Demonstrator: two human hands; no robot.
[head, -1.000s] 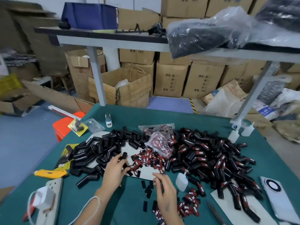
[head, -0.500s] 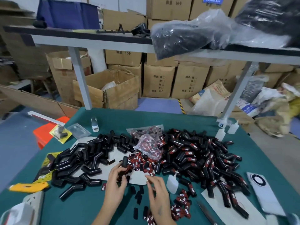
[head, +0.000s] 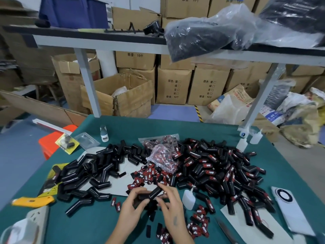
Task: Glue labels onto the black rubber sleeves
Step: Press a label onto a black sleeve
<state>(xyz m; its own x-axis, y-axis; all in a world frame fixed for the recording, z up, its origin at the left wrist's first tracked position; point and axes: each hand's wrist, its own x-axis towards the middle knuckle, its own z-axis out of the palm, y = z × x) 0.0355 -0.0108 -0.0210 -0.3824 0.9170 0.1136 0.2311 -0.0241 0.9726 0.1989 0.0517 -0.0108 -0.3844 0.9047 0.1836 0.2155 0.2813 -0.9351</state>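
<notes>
Both hands meet near the near edge of the green table [head: 175, 127], over a few loose black strips. The left hand [head: 131, 206] has its fingers curled around a black rubber sleeve [head: 152, 193], which lies slanted between the 2 hands. The right hand [head: 173, 208] pinches the sleeve's right end with its fingertips [head: 159, 200].

To the left lies a pile of plain sleeves [head: 91, 170] on pale card. To the right spreads a larger pile of labelled sleeves [head: 221, 171], each with a red and black tag. Between them, just beyond the hands, sits a heap of loose labels [head: 149, 175], with a clear bag of labels [head: 162, 155] farther back. More loose labels lie near the right wrist. A small glue bottle [head: 188, 199] stands just right of the right hand. A white phone [head: 290, 208] lies at the far right, a yellow cutter [head: 33, 201] at the left.
</notes>
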